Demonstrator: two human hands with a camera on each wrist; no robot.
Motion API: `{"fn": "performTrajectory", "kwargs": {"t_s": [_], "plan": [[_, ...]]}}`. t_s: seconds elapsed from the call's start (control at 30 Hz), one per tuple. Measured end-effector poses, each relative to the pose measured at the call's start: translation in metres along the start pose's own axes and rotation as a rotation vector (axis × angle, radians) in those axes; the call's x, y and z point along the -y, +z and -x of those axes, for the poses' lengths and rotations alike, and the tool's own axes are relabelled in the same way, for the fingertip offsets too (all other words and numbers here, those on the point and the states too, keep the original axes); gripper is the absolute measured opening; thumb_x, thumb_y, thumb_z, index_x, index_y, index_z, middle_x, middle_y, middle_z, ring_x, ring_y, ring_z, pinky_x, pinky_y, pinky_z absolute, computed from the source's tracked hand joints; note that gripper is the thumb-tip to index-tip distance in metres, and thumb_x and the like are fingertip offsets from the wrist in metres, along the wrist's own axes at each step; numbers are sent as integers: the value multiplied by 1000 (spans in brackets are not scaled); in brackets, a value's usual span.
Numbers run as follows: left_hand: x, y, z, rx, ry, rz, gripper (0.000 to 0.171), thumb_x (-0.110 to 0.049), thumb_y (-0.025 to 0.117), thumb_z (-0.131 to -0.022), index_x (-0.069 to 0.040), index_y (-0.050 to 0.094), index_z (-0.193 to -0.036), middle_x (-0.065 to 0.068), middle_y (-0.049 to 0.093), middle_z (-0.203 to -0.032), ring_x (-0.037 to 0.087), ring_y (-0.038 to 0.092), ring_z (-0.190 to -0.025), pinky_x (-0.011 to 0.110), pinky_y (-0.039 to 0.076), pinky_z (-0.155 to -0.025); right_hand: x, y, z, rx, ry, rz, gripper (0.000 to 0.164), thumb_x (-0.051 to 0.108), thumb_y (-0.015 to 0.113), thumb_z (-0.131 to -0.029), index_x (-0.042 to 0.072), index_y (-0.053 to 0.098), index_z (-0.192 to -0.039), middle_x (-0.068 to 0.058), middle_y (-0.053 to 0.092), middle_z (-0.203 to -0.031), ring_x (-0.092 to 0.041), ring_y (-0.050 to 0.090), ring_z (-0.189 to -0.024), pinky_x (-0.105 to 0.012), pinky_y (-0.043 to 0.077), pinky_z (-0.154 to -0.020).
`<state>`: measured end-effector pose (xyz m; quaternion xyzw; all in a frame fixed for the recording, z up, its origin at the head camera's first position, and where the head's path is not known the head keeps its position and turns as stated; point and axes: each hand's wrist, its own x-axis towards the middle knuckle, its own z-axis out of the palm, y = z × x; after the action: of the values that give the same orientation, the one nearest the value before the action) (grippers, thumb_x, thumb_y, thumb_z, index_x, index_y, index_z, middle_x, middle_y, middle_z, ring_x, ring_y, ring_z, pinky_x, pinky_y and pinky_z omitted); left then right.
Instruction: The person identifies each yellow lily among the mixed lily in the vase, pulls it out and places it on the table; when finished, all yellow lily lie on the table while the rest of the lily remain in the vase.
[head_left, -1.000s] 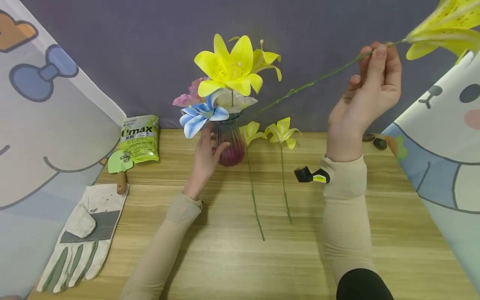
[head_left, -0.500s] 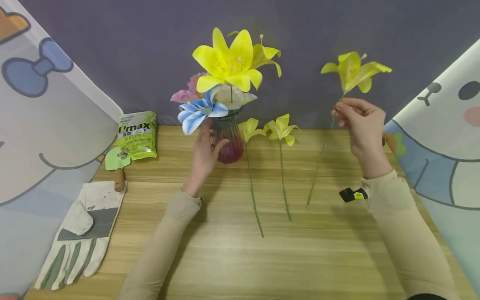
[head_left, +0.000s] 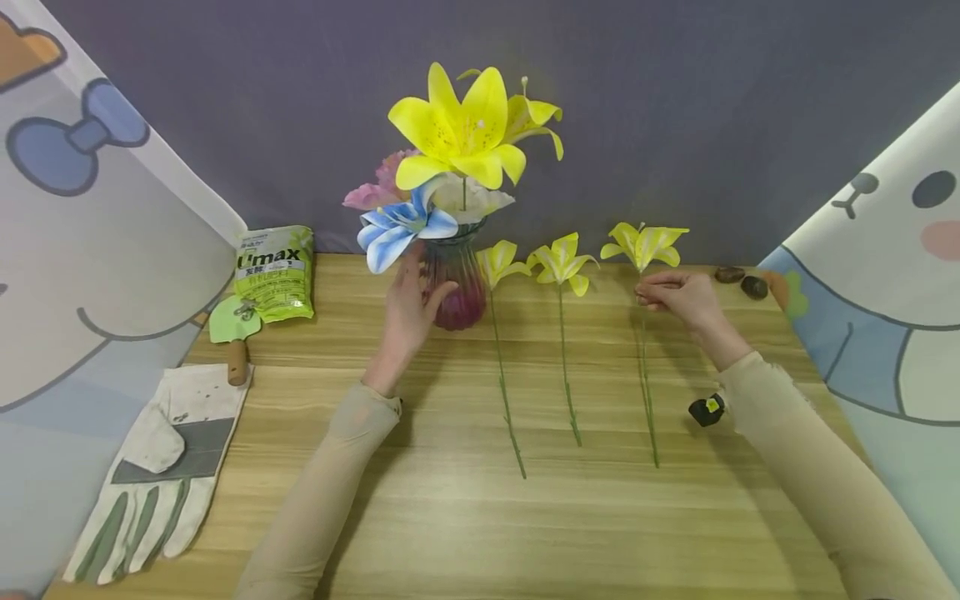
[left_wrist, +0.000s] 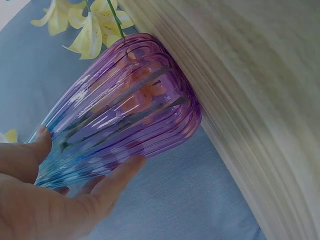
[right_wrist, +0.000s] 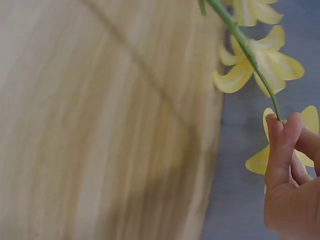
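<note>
The head camera is looking forward and down over the table (head_left: pixel 600 533) from above its near side, taking in the left hand (head_left: pixel 408 302) and the right hand (head_left: pixel 686 297) from farthest off. The left wrist camera is facing the vase (left_wrist: pixel 125 105) from close up, its picture tilted, and is sharing that vase with the head view. The right wrist camera is peering closely at the held lily (head_left: pixel 645 247), sharing it with the head view.

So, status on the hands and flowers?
Left hand holds vase. Right hand pinches yellow lily. Two loose lilies lie between vase and right hand.
</note>
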<state>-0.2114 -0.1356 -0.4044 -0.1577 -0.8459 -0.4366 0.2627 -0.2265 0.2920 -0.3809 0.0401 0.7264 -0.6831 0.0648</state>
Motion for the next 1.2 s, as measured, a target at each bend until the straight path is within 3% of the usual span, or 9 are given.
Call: {"fn": "performTrajectory", "kwargs": {"t_s": [0.13, 0.3, 0.67, 1.03, 1.1, 1.2], "plan": [[-1, 1, 1, 5, -12, 3, 73, -14, 80, -98, 11, 40, -153, 32, 57, -138, 46, 67, -111, 54, 63, -81, -8, 4, -4, 27, 34, 81, 22, -10, 66, -101, -22, 64, -120, 0, 78, -79, -7, 75, -71, -20, 62, -67], [-2, 2, 2, 9, -13, 14, 73, -15, 80, -98, 11, 40, -154, 32, 57, -138, 45, 67, -111, 52, 64, -81, -15, 7, -7, 17, 43, 129, 30, -11, 66, -101, -28, 58, -123, 1, 77, -78, -7, 74, -69, -21, 63, -67], [-3, 1, 2, 19, -22, 20, 73, -16, 79, -99, 10, 39, -155, 32, 55, -142, 45, 67, -112, 52, 64, -82, -25, 8, -10, 20, -1, 276, 37, -4, 65, -104, -28, 54, -129, 4, 76, -82, -3, 70, -69, -20, 62, -64], [-1, 2, 3, 11, -17, 12, 73, -15, 79, -99, 10, 40, -154, 33, 56, -142, 46, 67, -112, 52, 63, -83, -21, 5, -7, 53, -30, 402, 40, 6, 55, -111, -26, 52, -136, -12, 78, -99, -5, 71, -74, -25, 64, -67], [-1, 1, 3, 6, -12, 14, 73, -14, 80, -98, 11, 40, -154, 32, 56, -141, 46, 67, -110, 53, 63, -82, -17, 5, -7, 35, -70, 441, 41, 8, 54, -112, -27, 54, -134, -19, 78, -101, -3, 72, -73, -26, 64, -66], [0, 1, 2, 1, -6, 15, 73, -14, 80, -98, 11, 40, -154, 32, 56, -141, 45, 67, -109, 54, 63, -81, -3, 13, -2, -51, -213, 465, 39, 12, 57, -111, -22, 62, -128, -25, 77, -104, 1, 71, -73, -23, 63, -64]]}}
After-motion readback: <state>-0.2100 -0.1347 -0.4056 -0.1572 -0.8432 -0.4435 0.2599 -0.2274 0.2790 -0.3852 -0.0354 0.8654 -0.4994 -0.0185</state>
